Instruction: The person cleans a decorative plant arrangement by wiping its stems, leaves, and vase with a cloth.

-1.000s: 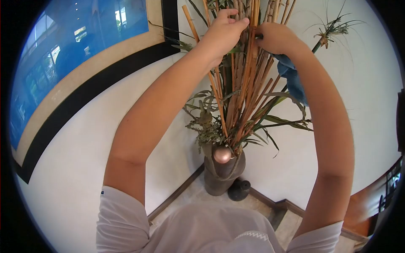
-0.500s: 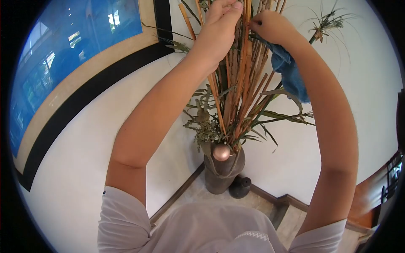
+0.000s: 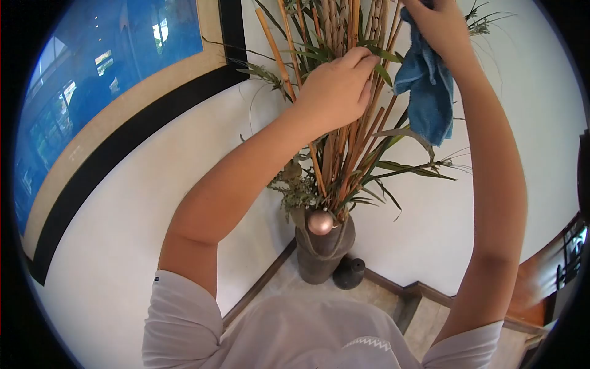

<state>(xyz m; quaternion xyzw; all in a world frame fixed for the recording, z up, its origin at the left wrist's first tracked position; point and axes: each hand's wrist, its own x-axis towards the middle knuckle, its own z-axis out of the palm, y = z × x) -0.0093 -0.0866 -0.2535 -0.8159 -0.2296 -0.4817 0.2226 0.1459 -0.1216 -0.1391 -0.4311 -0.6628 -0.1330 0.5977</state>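
Observation:
My left hand [image 3: 341, 89] is closed, its fingers curled round the thin brown bamboo stalks [image 3: 353, 144] of a tall dried arrangement; exactly how many it grips is hidden. Green leaves [image 3: 384, 61] stick out beside its fingertips. At the top right, my right hand [image 3: 441, 31] is closed on a blue cloth [image 3: 430, 104], which hangs down to the right of the stalks. The stalks rise from a dark grey vase [image 3: 316, 264] on the floor, with a shiny pinkish ball [image 3: 321, 222] at its rim.
A small black bottle-like vessel [image 3: 350, 275] stands beside the vase. On the left wall hangs a large picture with a black frame [image 3: 92, 190]. Long leaves [image 3: 418, 169] spread to the right, near the white wall. Dark skirting [image 3: 261, 283] runs along the floor's edge.
My left hand has come down the stalks from the top edge. My right hand has moved up and right, away from the stalks, with more of the cloth now showing.

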